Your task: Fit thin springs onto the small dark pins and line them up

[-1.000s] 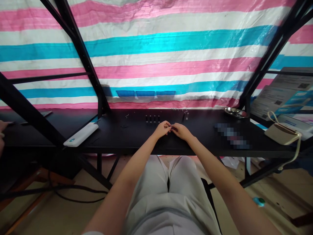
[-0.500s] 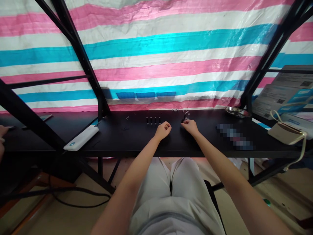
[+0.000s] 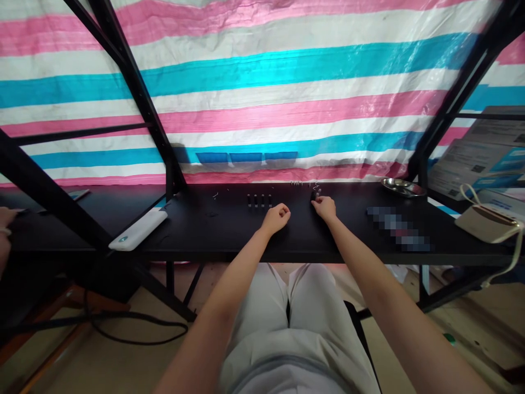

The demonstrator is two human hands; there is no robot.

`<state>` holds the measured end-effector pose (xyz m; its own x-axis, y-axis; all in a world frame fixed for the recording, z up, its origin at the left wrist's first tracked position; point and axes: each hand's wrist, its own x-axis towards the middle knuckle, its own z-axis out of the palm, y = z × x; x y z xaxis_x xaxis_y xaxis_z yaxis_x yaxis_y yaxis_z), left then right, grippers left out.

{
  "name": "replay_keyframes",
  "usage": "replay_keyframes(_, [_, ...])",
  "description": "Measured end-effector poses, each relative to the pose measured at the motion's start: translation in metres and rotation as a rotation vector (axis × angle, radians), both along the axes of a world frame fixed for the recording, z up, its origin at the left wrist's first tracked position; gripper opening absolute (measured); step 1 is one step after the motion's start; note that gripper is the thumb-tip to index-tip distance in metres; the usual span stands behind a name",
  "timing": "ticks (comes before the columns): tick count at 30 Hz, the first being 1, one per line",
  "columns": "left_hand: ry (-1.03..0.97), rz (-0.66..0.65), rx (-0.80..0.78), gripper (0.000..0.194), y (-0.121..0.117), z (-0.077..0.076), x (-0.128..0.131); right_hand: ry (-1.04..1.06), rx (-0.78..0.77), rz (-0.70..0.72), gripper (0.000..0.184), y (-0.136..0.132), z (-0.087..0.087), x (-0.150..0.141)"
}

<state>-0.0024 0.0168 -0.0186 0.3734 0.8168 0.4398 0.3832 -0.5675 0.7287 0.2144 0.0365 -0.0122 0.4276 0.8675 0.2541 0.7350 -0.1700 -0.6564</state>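
My left hand [image 3: 276,219] rests on the black tabletop [image 3: 221,235] with its fingers curled in. Whatever they may hold is hidden. Just beyond it stands a row of several small black cylinders [image 3: 256,201] with pale ends. To the right, my right hand [image 3: 325,208] has its thumb and fingers drawn together at a small dark cylinder [image 3: 314,195]; whether they grip it or something smaller is too fine to see. Behind that hand lie small white curled bits [image 3: 316,186] and a line of tiny pale pieces [image 3: 296,183] by the back edge.
On the left lies a white oblong case [image 3: 139,230]. A round metal dish [image 3: 404,187], a blurred-out item [image 3: 397,229] and a beige pouch with a strap [image 3: 488,223] are on the right. Black frame posts [image 3: 135,93] flank the table. Another person's hand [image 3: 6,218] shows at far left.
My right hand has shifted slightly right, so the gap between my hands is wider. My left hand keeps its curled pose. The whole view has drifted a little.
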Motion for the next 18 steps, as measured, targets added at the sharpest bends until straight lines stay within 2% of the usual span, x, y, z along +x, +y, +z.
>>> replay_keyframes(18, [0.014,0.012,0.016,0.008,0.0000,-0.0013,-0.0001,0.003,-0.028,-0.009,0.020,0.0050,-0.0059,0.0043])
